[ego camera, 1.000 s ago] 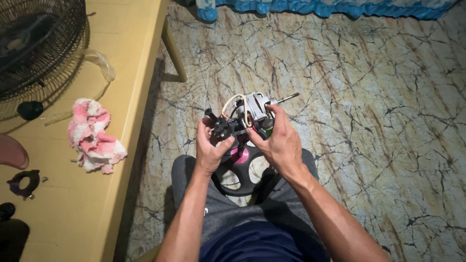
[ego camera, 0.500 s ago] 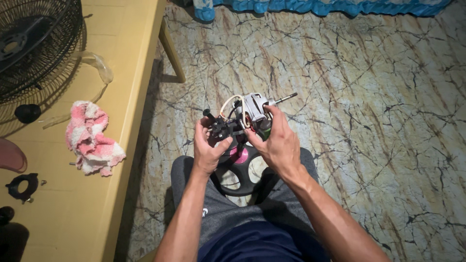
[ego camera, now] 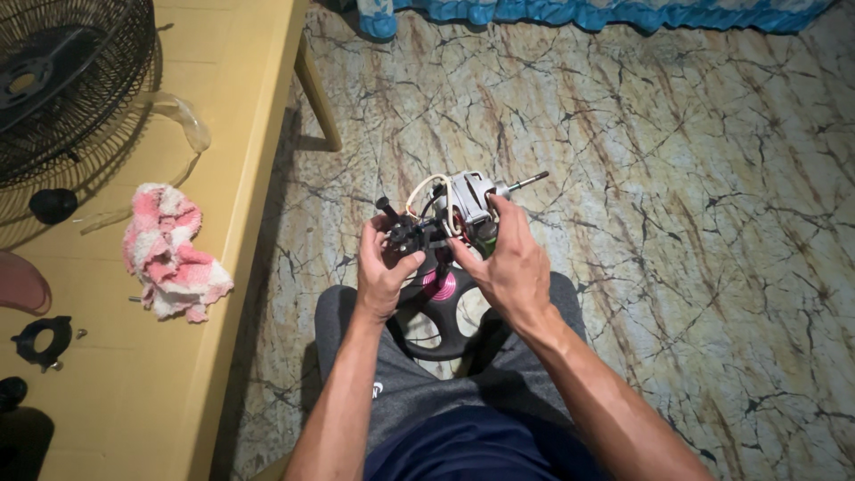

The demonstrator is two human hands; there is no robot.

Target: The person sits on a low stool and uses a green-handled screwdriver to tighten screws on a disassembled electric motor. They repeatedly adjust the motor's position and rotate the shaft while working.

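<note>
Hardly anything has shifted since a moment ago: the left hand and right hand stay clamped around the fan motor, held over the lap, its shaft jutting beyond the right fingertips.

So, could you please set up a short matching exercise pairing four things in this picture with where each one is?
Things:
1. fan motor
2. pink and white cloth
3. wire fan guard
4. black ring

Places:
A. far left corner of the yellow table
B. held up by both hands over the lap
C. near left edge of the table
D. middle of the table, near its right edge

Pairs: 1-B, 2-D, 3-A, 4-C
</note>
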